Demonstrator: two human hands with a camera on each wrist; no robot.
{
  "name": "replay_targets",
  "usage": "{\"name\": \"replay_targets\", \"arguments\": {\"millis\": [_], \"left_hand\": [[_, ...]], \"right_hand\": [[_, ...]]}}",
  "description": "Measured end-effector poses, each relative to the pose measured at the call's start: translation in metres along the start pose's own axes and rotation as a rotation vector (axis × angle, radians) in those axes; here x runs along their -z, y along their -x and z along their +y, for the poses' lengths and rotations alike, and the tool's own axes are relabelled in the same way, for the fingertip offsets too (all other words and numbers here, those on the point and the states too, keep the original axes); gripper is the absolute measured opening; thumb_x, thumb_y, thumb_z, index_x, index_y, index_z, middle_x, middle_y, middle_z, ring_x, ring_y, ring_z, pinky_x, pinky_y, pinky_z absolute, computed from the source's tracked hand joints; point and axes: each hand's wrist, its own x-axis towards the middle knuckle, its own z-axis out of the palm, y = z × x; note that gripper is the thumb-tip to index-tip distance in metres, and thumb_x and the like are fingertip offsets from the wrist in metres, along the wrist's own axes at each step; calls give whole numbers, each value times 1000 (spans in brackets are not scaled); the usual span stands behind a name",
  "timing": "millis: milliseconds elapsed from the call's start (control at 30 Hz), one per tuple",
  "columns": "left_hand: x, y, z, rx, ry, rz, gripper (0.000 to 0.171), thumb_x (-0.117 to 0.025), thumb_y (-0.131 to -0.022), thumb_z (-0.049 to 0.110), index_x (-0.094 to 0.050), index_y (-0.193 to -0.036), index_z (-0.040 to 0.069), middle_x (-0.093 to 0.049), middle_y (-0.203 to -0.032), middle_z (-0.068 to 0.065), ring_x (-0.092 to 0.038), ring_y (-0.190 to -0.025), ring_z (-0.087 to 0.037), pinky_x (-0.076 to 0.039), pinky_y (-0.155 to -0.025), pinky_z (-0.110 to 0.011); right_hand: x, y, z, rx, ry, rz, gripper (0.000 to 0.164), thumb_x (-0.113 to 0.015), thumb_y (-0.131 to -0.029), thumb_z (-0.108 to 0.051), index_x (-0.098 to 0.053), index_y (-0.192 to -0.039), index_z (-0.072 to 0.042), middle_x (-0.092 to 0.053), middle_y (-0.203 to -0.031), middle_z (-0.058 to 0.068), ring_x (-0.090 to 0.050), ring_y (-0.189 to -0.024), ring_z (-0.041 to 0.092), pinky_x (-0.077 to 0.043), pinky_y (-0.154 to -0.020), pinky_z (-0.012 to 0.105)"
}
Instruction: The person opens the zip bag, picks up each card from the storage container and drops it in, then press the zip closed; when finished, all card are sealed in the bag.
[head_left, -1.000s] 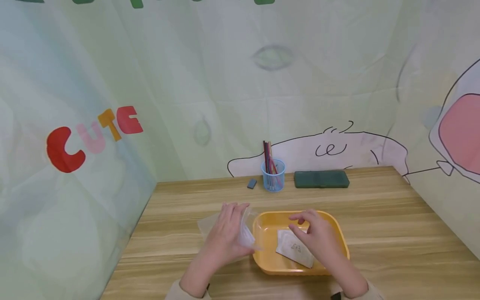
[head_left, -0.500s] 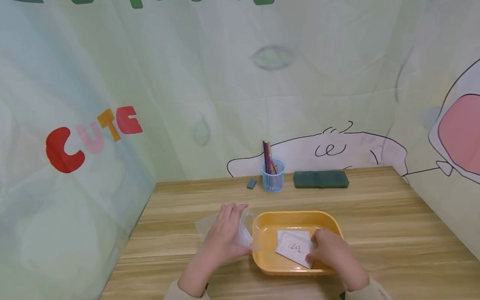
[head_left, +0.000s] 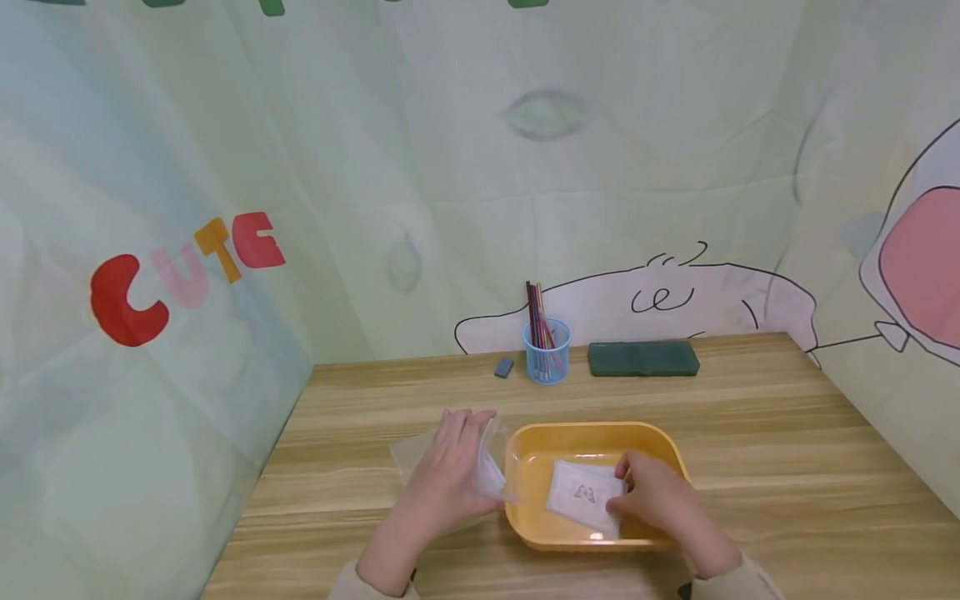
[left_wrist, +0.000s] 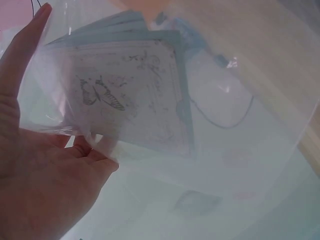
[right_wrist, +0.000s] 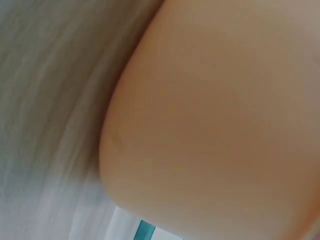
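My left hand (head_left: 442, 475) grips a clear plastic bag (head_left: 411, 450) just left of the yellow tray (head_left: 528, 533). Through the bag in the left wrist view shows a stack of printed cards (left_wrist: 125, 95), the front one with a butterfly on it. Inside the tray, my right hand (head_left: 660, 496) pinches the right edge of a pale butterfly-printed card (head_left: 573, 500) between thumb and fingers. Its left part is tilted over the tray floor, and fingers cover its right edge. The right wrist view is mostly filled by a blurred close surface.
Behind the tray stands a blue cup (head_left: 547, 367) of pencils (head_left: 537, 312). A small blue eraser-like block (head_left: 504, 367) lies to its left and a dark green case (head_left: 643, 358) to its right. A printed curtain (head_left: 420, 167) hangs behind the wooden table (head_left: 787, 467).
My right hand came down from above the tray and took the card by its right edge. The card has since shifted slightly left and appears a little raised. The left hand has barely moved.
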Motion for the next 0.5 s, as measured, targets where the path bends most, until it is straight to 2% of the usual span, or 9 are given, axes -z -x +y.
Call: {"name": "replay_targets", "arguments": {"millis": [100, 200, 367, 500], "left_hand": [[0, 0, 0, 3, 3, -4, 111, -94, -46, 37, -40, -138, 4, -46, -122, -10, -41, -120, -25, -11, -116, -39], [-1, 0, 0, 3, -1, -8, 112, -94, -47, 38, -39, -138, 4, -46, -123, -10, -41, -120, -24, -11, -116, -39], [-2, 0, 0, -6, -13, -7, 113, -94, -46, 39, -39, -138, 4, -46, -123, -10, -41, -120, -24, -12, -116, -40], [-2, 0, 0, -14, -13, 0, 112, -94, -47, 39, -39, -138, 4, -46, -122, -10, -41, -119, -24, -16, -115, -43]], "right_hand": [[3, 2, 1, 57, -46, 33, 28, -81, -76, -16, -55, -86, -14, -56, -73, -2, -50, -65, 16, -43, -57, 30], [8, 3, 0, 87, -80, 59, 19, -77, -80, -14, -60, -87, -16, -58, -74, -3, -51, -66, 15, -43, -58, 31], [14, 4, -3, 85, -117, 115, 12, -78, -79, -16, -68, -86, -15, -57, -69, -6, -50, -64, 13, -42, -59, 29], [20, 5, -5, 60, -156, 132, 13, -78, -79, -19, -68, -84, -13, -58, -66, -6, -52, -58, 13, -44, -55, 28]]}}
